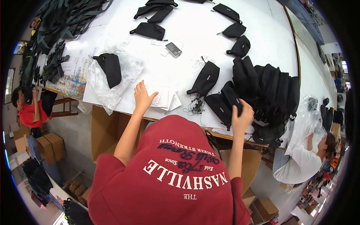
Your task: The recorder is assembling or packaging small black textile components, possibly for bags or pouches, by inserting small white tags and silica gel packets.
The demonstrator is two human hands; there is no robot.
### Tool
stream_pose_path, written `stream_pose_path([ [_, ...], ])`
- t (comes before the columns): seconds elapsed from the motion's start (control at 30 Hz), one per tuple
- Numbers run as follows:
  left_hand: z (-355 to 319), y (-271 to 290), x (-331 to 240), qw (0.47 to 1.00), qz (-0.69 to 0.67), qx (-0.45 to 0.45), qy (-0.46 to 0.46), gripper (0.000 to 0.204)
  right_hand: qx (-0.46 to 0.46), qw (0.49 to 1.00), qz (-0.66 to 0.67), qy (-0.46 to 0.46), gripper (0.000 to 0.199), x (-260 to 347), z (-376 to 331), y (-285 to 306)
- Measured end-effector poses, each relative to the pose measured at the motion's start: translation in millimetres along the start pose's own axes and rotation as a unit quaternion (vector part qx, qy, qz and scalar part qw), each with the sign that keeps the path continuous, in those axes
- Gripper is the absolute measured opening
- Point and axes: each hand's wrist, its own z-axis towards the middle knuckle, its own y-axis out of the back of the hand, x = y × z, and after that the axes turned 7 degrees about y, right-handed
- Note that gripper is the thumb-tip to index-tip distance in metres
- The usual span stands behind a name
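My left hand (143, 98) is open, its fingers spread just above the white table by a stack of white printed cards (163, 100). Nothing is in it. At the near right, my right hand (243, 115) has thumb and fingers closed on the edge of a black zip pouch (229, 93), which lies partly over another black pouch (218, 107). A single black pouch (205, 78) rests between the hands, with a tangle of thin black cords (196, 105) below it. Beyond my left hand, one black pouch (109, 69) lies on a clear plastic bag (125, 65).
A large row of black pouches (273, 88) crowds the right side. More pouches (150, 30) lie scattered at the far side, near a dark tag (173, 49). Black straps (63, 18) heap at far left. Co-workers in red (32, 112) and white (302, 165) are at either side.
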Motion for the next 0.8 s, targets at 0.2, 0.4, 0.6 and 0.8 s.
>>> stream_pose_path([
  [0.2, -10, -23, 21, 0.999, -0.042, 0.003, 0.024, 0.079, 0.271, 0.947, 0.17, -0.001, 0.016, 47, -6, -111],
  [0.4, -17, 1, 0, 0.995, -0.076, -0.066, 0.004, 0.07, 0.268, 0.961, -0.032, 0.065, 0.017, 55, -26, -196],
  [0.6, -21, 1, 13, 0.994, -0.083, -0.064, -0.002, 0.049, 0.339, 0.937, 0.005, 0.081, 0.013, 62, -21, -187],
  [0.8, -12, 5, 22, 0.985, -0.161, 0.059, 0.01, 0.018, 0.209, 0.882, 0.417, -0.072, 0.01, 81, 17, -88],
])
